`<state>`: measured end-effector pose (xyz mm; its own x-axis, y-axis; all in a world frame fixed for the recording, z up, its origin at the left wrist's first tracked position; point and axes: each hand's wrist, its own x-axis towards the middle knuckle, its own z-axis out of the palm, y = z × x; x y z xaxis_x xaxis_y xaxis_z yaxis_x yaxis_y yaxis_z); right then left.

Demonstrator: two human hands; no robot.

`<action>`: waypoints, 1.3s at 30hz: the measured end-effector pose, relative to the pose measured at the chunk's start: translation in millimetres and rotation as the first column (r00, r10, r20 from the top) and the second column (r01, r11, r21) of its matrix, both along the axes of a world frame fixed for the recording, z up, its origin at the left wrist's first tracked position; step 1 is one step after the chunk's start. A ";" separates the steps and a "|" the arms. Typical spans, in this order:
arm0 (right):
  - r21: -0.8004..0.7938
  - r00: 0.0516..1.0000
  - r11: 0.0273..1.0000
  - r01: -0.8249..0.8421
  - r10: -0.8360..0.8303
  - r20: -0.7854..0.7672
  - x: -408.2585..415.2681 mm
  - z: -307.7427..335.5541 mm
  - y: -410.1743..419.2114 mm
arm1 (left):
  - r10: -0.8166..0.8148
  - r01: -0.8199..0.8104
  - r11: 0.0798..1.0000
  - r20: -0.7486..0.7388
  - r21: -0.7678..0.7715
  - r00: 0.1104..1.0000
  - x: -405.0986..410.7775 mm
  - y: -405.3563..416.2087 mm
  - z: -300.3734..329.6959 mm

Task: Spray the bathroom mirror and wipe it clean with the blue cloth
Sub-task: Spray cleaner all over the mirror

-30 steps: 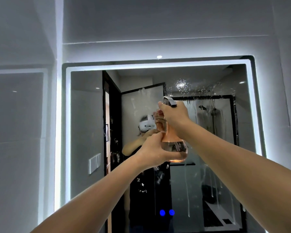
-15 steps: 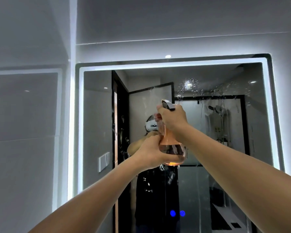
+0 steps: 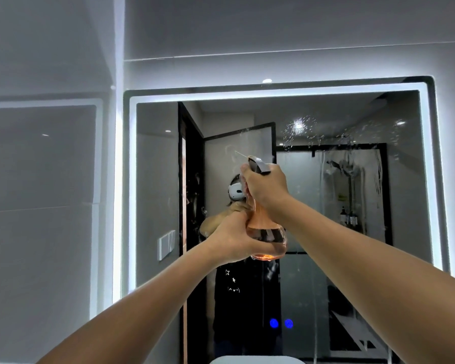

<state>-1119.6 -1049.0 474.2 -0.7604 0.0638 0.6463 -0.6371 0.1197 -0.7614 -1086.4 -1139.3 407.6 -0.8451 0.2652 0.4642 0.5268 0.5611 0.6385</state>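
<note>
the right hand [image 3: 264, 185] grips the neck and trigger of the upright spray bottle [image 3: 267, 232] while the left hand [image 3: 234, 239] cups its base, nozzle aimed up-left at the mirror [image 3: 158, 179] just beyond; blue cloth unseen.

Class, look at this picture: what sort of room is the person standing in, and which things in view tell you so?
Most likely a bathroom. A wall mirror with a lit border reflects a glass shower enclosure with a shower head, and toiletry bottles stand on a shelf inside it.
</note>
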 end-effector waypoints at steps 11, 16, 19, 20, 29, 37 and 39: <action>0.015 0.998 0.998 0.062 -0.062 0.031 2.9 -11.6 17.0 | -0.023 0.023 1.000 0.009 -0.005 1.000 -5.9 9.4 -8.3; 0.053 0.999 0.998 0.027 -0.028 0.032 5.3 -16.2 20.9 | -0.078 0.077 0.997 0.022 0.023 0.997 -9.4 14.5 -13.4; 0.025 0.998 0.998 0.066 -0.066 0.022 5.9 -18.9 20.2 | -0.096 0.096 0.995 0.019 0.032 0.995 -13.5 14.2 -17.1; 0.014 0.996 0.996 0.093 -0.093 0.017 5.0 -19.9 20.5 | -0.099 0.098 0.995 0.022 0.026 0.995 -15.2 14.1 -17.8; -0.028 0.987 0.986 0.161 -0.161 0.027 5.9 -25.2 37.1 | -0.119 0.119 0.993 0.053 -0.002 0.992 -18.6 27.6 -22.3; -0.012 0.984 0.985 0.174 -0.173 0.035 8.9 -25.6 50.9 | -0.106 0.107 0.994 0.052 -0.024 0.993 -20.9 39.5 -23.4; -0.028 0.986 0.987 0.160 -0.158 0.052 8.0 -26.0 52.7 | -0.101 0.103 0.994 0.045 -0.032 0.994 -21.7 41.8 -24.2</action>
<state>-1111.7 -996.4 448.3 -0.7702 0.2065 0.6035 -0.5732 0.1911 -0.7969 -1108.1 -1097.5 383.4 -0.8322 0.3662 0.4164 0.5543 0.5282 0.6432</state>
